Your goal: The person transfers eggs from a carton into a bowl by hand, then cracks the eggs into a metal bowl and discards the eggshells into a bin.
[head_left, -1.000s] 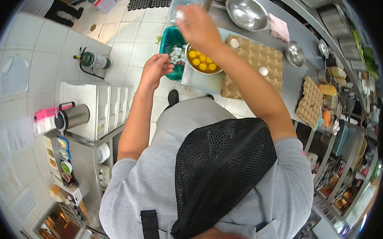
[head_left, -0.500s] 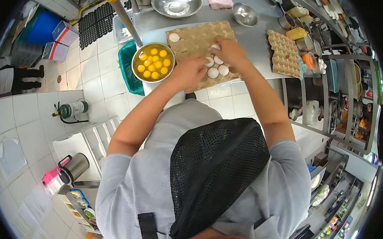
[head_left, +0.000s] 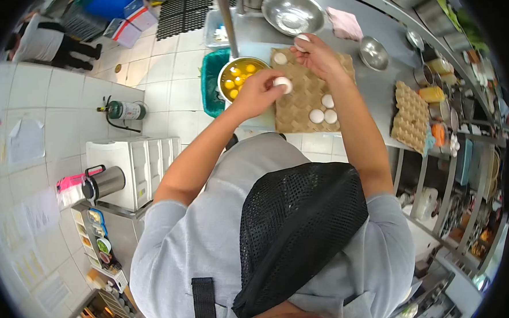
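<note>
My left hand [head_left: 258, 96] pinches a white egg [head_left: 283, 85] between thumb and fingers, beside the right rim of a steel bowl [head_left: 220, 83] of cracked eggs with several yellow yolks [head_left: 234, 82]. Part of the bowl lies behind that hand. Higher up, my right hand [head_left: 319, 57] is closed round another egg [head_left: 301, 43], above the far edge of a cardboard egg tray [head_left: 304, 95]. Three white eggs [head_left: 327, 100] rest at the tray's near right. Near its far left corner lies one more white egg or shell [head_left: 280, 58].
Beyond the tray stand a wide steel bowl [head_left: 294, 14], a pink cloth [head_left: 344, 23] and a smaller steel bowl [head_left: 374, 53]. A second egg tray [head_left: 409, 118] is at the right. Left of the yolks hangs a green-lined bin [head_left: 210, 93]. A metal post [head_left: 226, 22] rises near the bowl.
Both hands have lifted an egg each off the tray. The left hand has moved toward the bowl of yolks, the right hand up to the tray's far edge. The camera view has shifted.
</note>
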Demonstrator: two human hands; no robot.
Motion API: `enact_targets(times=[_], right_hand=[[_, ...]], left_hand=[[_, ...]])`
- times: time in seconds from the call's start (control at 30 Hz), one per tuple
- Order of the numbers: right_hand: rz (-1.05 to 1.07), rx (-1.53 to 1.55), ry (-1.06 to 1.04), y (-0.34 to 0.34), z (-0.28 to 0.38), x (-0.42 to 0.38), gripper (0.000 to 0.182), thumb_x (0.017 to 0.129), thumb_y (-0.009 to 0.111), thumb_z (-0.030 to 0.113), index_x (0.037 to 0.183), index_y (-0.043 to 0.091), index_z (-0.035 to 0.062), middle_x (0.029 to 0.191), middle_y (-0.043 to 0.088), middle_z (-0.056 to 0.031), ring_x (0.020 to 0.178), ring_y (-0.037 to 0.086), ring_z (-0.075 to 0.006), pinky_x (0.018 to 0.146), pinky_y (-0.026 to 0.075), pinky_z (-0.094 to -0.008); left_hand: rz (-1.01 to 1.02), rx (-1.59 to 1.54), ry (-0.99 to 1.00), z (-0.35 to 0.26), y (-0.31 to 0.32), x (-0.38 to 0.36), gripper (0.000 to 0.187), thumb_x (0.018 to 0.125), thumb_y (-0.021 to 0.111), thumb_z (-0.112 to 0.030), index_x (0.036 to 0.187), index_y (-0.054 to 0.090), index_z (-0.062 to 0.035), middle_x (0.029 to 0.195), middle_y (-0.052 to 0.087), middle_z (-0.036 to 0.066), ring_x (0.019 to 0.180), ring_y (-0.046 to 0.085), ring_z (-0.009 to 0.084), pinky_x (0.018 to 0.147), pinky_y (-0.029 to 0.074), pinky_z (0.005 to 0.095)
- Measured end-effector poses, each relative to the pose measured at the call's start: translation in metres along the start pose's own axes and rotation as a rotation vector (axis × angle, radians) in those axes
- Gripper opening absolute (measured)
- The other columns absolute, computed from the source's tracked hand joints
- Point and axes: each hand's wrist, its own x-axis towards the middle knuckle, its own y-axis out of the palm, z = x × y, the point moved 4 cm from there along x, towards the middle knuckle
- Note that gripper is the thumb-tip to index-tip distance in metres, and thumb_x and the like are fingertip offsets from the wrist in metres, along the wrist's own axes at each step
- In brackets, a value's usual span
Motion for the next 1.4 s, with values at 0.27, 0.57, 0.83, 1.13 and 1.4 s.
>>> enact_targets(times=[0.27, 0.57, 0.83, 1.13, 1.4], right_hand=[[-0.073, -0.029, 0.019, 0.128, -0.018, 0.103, 0.04, 0.104, 0.059, 0.045, 0.107, 0.053, 0.0048, 0.077, 0.058, -0.006, 0.054, 0.045, -0.0109, 0.044, 0.037, -0.0285], [0.103, 0.053, 0.169, 0.111, -0.062, 0.072, 0.037, 0.105, 0.058, 0.039, 0.112, 0.059, 0.0023, 0.086, 0.067, -0.0101, 0.068, 0.062, -0.0205, 0.058, 0.049, -0.0356], [0.256, -1.383, -0.582, 0.129, -0.098, -0.007, 0.042, 0.103, 0.064, 0.029, 0.129, 0.053, -0.0025, 0.122, 0.062, -0.0286, 0.114, 0.061, -0.0456, 0.099, 0.049, -0.0486], [0.072, -1.219, -0.81, 0.17, -0.02, -0.042, 0.049, 0.101, 0.065, 0.034, 0.134, 0.052, 0.0001, 0.12, 0.063, -0.0265, 0.111, 0.062, -0.0453, 0.094, 0.05, -0.0531], [0.287, -1.402, -0.868, 0.212, -0.039, -0.013, 0.079, 0.092, 0.077, 0.032, 0.158, 0.042, 0.0068, 0.136, 0.06, -0.0256, 0.127, 0.059, -0.0431, 0.107, 0.05, -0.0468]], left_hand=[[-0.641, -0.601, -0.387, 0.043, -0.148, -0.112, 0.035, 0.103, 0.062, -0.021, 0.128, 0.059, 0.0038, 0.108, 0.073, 0.016, 0.083, 0.071, 0.021, 0.075, 0.06, 0.0326], [-0.816, -0.767, -0.429, 0.075, -0.168, -0.185, 0.034, 0.104, 0.06, -0.019, 0.127, 0.058, 0.0052, 0.107, 0.073, 0.015, 0.083, 0.071, 0.0189, 0.075, 0.06, 0.0315], [-0.677, -0.808, -0.463, 0.094, -0.165, -0.147, 0.034, 0.104, 0.06, -0.026, 0.124, 0.061, 0.0024, 0.109, 0.071, 0.013, 0.091, 0.069, 0.0203, 0.082, 0.059, 0.0338], [-0.581, -0.777, -0.418, 0.075, -0.168, -0.111, 0.036, 0.105, 0.059, -0.025, 0.126, 0.061, 0.0041, 0.111, 0.072, 0.015, 0.094, 0.069, 0.021, 0.084, 0.058, 0.0341], [-0.563, -0.699, -0.401, 0.068, -0.162, -0.084, 0.038, 0.104, 0.066, -0.023, 0.129, 0.058, 0.0045, 0.11, 0.072, 0.015, 0.09, 0.072, 0.0216, 0.08, 0.061, 0.0322]])
